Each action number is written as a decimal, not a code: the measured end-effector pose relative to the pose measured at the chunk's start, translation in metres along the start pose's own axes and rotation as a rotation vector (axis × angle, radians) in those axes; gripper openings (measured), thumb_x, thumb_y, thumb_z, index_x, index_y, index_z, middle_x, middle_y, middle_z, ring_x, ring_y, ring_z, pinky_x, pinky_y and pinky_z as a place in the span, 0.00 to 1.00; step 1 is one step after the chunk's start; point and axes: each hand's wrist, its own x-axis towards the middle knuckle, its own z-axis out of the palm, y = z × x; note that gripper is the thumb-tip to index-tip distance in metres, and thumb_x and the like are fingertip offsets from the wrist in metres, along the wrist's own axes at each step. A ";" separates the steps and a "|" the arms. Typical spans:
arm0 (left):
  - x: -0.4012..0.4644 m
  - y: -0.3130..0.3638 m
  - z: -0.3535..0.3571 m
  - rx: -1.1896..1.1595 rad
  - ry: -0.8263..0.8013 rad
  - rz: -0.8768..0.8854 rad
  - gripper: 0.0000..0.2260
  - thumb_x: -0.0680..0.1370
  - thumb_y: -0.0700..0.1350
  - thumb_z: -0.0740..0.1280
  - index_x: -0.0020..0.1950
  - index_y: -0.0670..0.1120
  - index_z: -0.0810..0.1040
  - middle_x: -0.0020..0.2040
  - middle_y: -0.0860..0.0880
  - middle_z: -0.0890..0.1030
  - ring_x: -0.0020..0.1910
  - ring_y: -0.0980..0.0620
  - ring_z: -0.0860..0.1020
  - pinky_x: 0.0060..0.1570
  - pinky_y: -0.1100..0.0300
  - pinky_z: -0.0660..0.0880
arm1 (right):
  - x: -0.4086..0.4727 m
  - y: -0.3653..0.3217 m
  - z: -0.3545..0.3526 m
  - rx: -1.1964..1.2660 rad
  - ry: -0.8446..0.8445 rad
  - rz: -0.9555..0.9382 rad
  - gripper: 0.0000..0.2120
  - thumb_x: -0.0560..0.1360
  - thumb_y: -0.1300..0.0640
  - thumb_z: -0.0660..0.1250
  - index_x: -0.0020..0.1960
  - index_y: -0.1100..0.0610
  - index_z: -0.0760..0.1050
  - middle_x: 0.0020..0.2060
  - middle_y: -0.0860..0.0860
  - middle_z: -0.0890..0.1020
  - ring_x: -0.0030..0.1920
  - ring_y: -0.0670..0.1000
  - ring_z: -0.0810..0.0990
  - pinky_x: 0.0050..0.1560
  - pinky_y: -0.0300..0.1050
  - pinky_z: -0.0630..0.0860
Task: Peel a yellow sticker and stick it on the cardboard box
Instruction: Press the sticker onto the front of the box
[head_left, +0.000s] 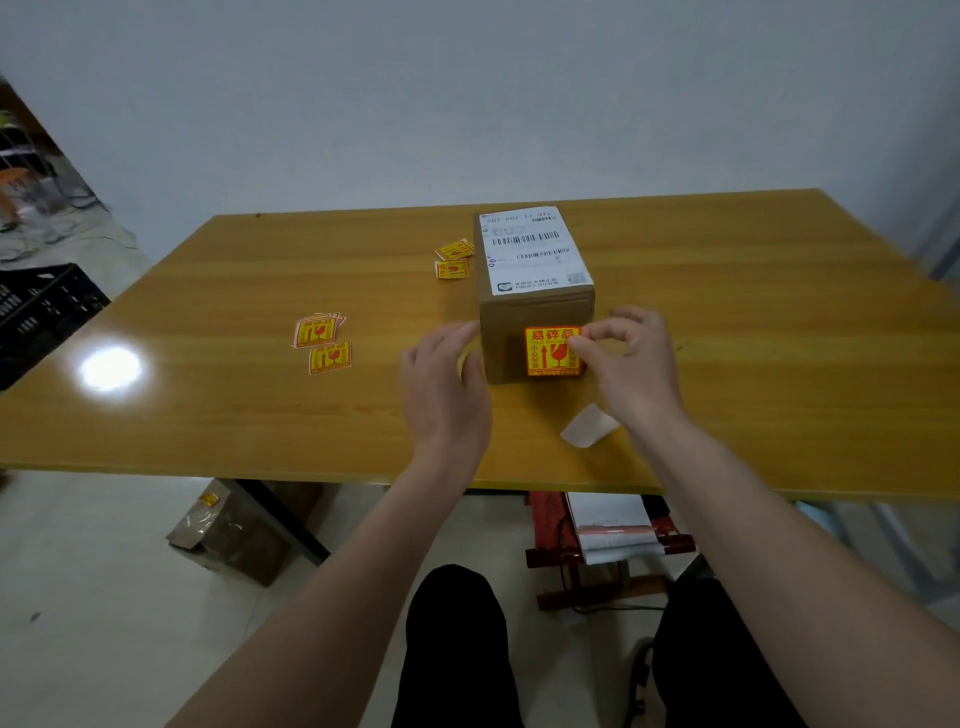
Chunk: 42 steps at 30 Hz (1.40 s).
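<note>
A brown cardboard box stands in the middle of the wooden table, with a white shipping label on its top. A yellow and red sticker lies flat on the box's near face. My right hand has its thumb and forefinger pinched at the sticker's upper right corner. My left hand rests against the box's left side, fingers spread, holding nothing. A white backing paper lies on the table just below my right hand.
Loose yellow stickers lie on the table: two at the left and two beside the box's far left. A black crate stands at the far left. Under the table are a taped box and a red stool.
</note>
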 end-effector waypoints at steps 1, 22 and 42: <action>0.005 0.001 0.001 0.054 0.015 0.092 0.18 0.78 0.36 0.62 0.66 0.48 0.73 0.65 0.50 0.75 0.65 0.49 0.69 0.62 0.66 0.59 | 0.002 -0.003 0.000 -0.016 -0.007 0.004 0.05 0.72 0.56 0.71 0.38 0.51 0.78 0.66 0.50 0.68 0.70 0.51 0.62 0.66 0.45 0.60; 0.040 -0.003 0.013 -0.001 -0.122 0.265 0.19 0.76 0.35 0.65 0.66 0.48 0.74 0.66 0.51 0.75 0.66 0.53 0.70 0.62 0.65 0.63 | 0.025 -0.006 0.033 -0.010 0.012 -0.018 0.06 0.71 0.56 0.72 0.37 0.48 0.77 0.71 0.51 0.65 0.72 0.53 0.57 0.72 0.54 0.60; 0.043 0.007 0.024 -0.079 0.010 0.150 0.12 0.75 0.40 0.68 0.58 0.48 0.79 0.60 0.52 0.79 0.59 0.53 0.75 0.56 0.64 0.69 | 0.023 -0.003 0.039 -0.010 0.056 -0.045 0.04 0.71 0.56 0.71 0.39 0.50 0.78 0.68 0.52 0.67 0.70 0.53 0.59 0.70 0.48 0.60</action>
